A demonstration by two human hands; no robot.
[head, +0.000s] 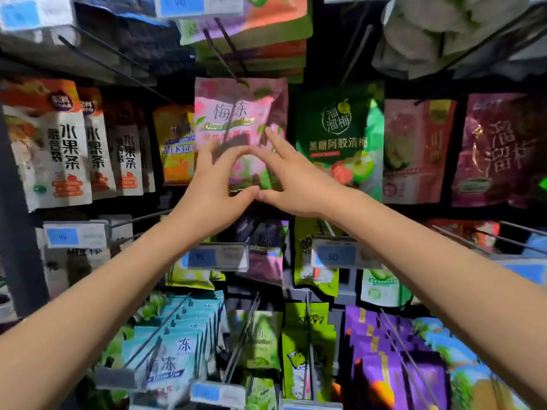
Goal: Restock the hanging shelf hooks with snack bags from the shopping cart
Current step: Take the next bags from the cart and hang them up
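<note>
**Pink plum-jelly bag being settled on its hook**

Both hands up at the middle row of the hanging shelf. Left hand (211, 184) and right hand (291, 180) pressed flat against the front of the pink plum-jelly bag (239, 113), thumbs touching below it, forefingers nearly meeting across its face. Grip of each hand wide, fingers spread, nothing pinched: palms pushing or steadying rather than holding. Bag hanging from the dark hook (228, 59) that slants down from the row above, its top edge right at the hook's tip; too blurred to tell whether the hole is fully threaded. Just beside it, a yellow-orange bag (174, 143) on the left and a dark green plum bag (334, 134) on the right, both hanging. Price tag (217, 257) directly beneath the forearms. Shopping cart out of view.

Likely step: seating this bag on the peg, a hanging stage rather than a fetching one. Next move probably calls for sliding the bag back along the hook so it sits flush, without knocking the neighbours, then lowering the hands toward the cart for another bag.
</note>
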